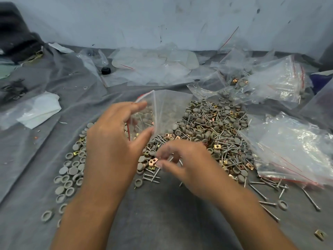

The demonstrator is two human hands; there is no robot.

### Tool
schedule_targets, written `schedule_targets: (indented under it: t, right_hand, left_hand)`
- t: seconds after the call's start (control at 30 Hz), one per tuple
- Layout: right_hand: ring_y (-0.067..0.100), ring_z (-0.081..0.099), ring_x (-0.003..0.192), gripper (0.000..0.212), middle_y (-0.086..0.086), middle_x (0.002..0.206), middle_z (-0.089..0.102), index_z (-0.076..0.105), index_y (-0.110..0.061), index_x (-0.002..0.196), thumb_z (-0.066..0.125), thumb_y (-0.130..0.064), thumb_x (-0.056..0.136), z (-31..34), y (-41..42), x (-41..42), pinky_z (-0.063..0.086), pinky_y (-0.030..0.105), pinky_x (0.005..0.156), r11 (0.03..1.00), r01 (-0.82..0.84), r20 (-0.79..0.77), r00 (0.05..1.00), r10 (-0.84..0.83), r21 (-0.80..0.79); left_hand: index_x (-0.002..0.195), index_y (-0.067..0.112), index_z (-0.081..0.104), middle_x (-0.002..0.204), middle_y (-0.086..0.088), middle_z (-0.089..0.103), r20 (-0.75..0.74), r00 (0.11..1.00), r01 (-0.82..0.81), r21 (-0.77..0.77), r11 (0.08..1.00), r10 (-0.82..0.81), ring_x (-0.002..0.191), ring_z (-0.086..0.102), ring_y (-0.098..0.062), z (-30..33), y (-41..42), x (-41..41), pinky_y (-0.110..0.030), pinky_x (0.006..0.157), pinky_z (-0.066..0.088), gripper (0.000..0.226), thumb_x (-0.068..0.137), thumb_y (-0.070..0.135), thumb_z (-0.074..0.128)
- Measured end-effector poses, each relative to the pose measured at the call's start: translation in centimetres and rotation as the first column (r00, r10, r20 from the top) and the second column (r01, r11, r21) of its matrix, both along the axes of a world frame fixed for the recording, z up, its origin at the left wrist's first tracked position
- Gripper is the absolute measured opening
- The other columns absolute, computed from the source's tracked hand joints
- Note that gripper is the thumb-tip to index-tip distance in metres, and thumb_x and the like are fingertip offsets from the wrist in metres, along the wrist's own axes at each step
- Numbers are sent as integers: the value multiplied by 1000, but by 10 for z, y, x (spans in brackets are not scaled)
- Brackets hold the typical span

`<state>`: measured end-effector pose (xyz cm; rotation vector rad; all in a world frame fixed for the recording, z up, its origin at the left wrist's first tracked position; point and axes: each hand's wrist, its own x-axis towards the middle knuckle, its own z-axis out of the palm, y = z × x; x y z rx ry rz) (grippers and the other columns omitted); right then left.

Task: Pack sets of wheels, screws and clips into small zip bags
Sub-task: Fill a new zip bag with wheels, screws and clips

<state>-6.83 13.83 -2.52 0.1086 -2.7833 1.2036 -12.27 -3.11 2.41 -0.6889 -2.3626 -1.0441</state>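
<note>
My left hand [115, 139] holds a small clear zip bag [162, 110] with a red seal line, pinching its mouth between thumb and fingers above the pile. Some parts show dimly inside the bag. My right hand [182, 159] is blurred, just below the bag, with its fingertips pinched on a few screws [172, 158] over brass clips [152, 162]. A large heap of grey round wheels [201, 121], silver screws and brass clips spreads across the grey cloth [162, 213]. More grey wheels [70, 175] lie in a band left of my left wrist.
A stack of empty zip bags [292, 154] lies at the right, with filled bags [270, 83] behind it. Loose plastic sheets [153, 67] cover the back of the table by the wall. A white bag [39, 110] lies at left, and a small black object [105, 70] at the back.
</note>
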Motion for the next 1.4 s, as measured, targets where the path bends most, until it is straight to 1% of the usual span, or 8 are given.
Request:
schedule_targets:
  t: [0.13,0.63,0.83,1.0,1.1,1.17,1.3,1.4]
  right_hand:
    - [3,39,100,26,-21,100,53,61,-39,107,67,-56,89,-13,-19,-1,35,33,99,915,-117,50,993,105,387]
    - [25,51,106,30,1,105,61,66,-22,102,48,-44,93,-4,-39,13,38,41,91,807,-24,83,996,-31,590]
    - [18,51,103,25,-6,105,58,64,-26,102,46,-43,97,-4,-27,16,42,38,90,851,-92,93,994,51,518]
    - [1,54,81,17,-17,89,61,56,-32,92,49,-45,100,5,1,16,43,22,71,999,-28,117,993,25,24]
    - [5,59,70,13,-15,82,68,60,-31,95,52,-38,103,16,12,18,45,23,60,937,51,-38,997,-68,-346]
    - [7,61,71,11,-12,80,67,64,-28,97,56,-33,102,20,12,20,48,27,62,917,55,-259,951,-169,-396]
    - [8,62,81,10,-11,90,69,74,-15,100,66,-21,100,21,4,20,46,17,76,983,169,-647,741,-177,-75]
    - [17,62,84,18,-1,93,71,76,-9,106,69,-23,98,14,2,18,52,31,79,947,306,-691,706,-157,98]
  left_hand:
    - [135,12,60,126,5,57,39,999,-13,-54,998,15,104,47,1,0,-1,2,0,96,29,63,75,24,76]
    - [140,20,56,133,7,54,40,997,74,-161,984,-68,124,48,-14,-7,6,4,-29,108,35,55,87,34,66]
    - [140,15,55,129,15,43,65,996,70,-122,990,-63,120,42,1,-5,2,0,-5,104,24,57,88,35,62]
    - [141,14,53,129,15,42,53,997,58,-128,990,-52,112,43,4,-5,2,0,2,100,21,62,84,29,71]
    - [141,17,52,135,10,47,65,996,72,-169,983,-62,114,46,0,-7,7,4,-3,103,26,67,79,26,75]
    - [140,17,53,138,8,48,61,995,84,-203,976,-73,118,51,-7,-9,12,6,-17,107,35,69,76,21,80]
    - [138,18,53,139,6,48,45,989,149,-244,958,-142,116,56,-17,-12,23,11,-39,103,49,72,72,14,83]
    - [137,20,53,138,8,47,29,982,189,-229,955,-187,114,57,-16,-13,29,14,-40,96,53,70,73,11,82]
